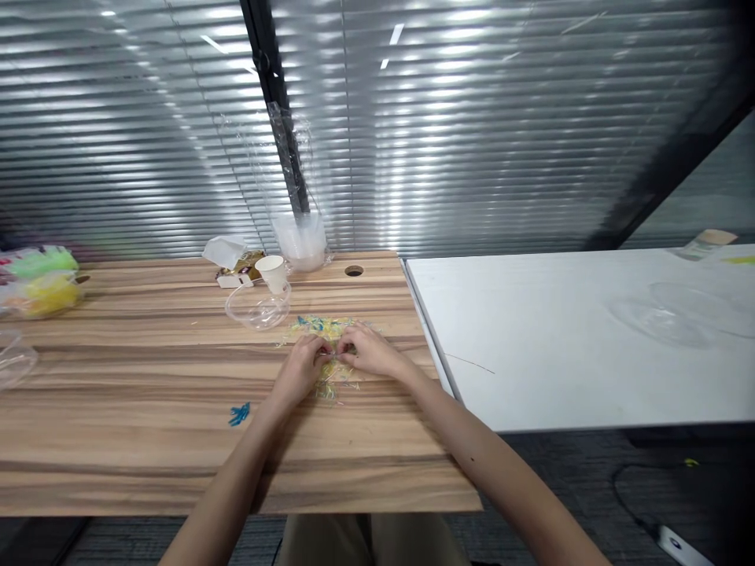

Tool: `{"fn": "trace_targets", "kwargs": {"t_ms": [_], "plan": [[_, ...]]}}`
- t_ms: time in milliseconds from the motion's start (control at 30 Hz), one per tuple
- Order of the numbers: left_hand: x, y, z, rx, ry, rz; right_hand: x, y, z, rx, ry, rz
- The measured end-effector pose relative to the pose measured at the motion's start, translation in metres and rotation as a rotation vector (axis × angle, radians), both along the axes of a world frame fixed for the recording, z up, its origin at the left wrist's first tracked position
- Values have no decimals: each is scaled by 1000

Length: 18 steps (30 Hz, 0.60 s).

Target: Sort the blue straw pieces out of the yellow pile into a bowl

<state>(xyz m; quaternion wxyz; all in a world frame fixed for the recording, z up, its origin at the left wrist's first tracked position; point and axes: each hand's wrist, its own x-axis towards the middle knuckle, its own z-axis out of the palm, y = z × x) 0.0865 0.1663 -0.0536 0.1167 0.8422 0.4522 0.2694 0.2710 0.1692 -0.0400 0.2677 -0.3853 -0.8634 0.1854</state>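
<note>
You're mid fine fingertip work, as far as I can judge: sorting or joining thin strips, can't tell which. Your L hand (305, 363) and R hand (366, 349) meet over the loose pile of yellow & blue strips (331, 372), right of center on the wood table (147, 464), approx. midway near to far. Grip: fingertips of both hands look pinched on a thin pale piece (334, 354) betw. them; too small to ID, & can't tell how firm the hold is. Pile lies under and around your fingers, w/ blue bits mostly on its far side.

Next move, I'd say, calls for a light, steady pinch on both sides, hands close together, wrists low so you don't scatter the pile.

FYI, separate blue pieces (239, 414) lie near, left of your L forearm, apart from the pile. Far left of the pile: clear bowl (259, 314), paper cup (272, 273), tissue box (237, 275). Clear lids (661, 324) sit right, on the white table (548, 377).
</note>
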Motion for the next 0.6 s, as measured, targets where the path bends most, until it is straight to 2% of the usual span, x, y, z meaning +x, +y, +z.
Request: {"fn": "trace_targets", "kwargs": {"t_ms": [333, 600], "plan": [[4, -6, 10, -24, -34, 18, 0, 1, 0, 7, 9, -70], [3, -6, 6, -14, -68, 17, -1, 0, 3, 28, 90, -124]]}}
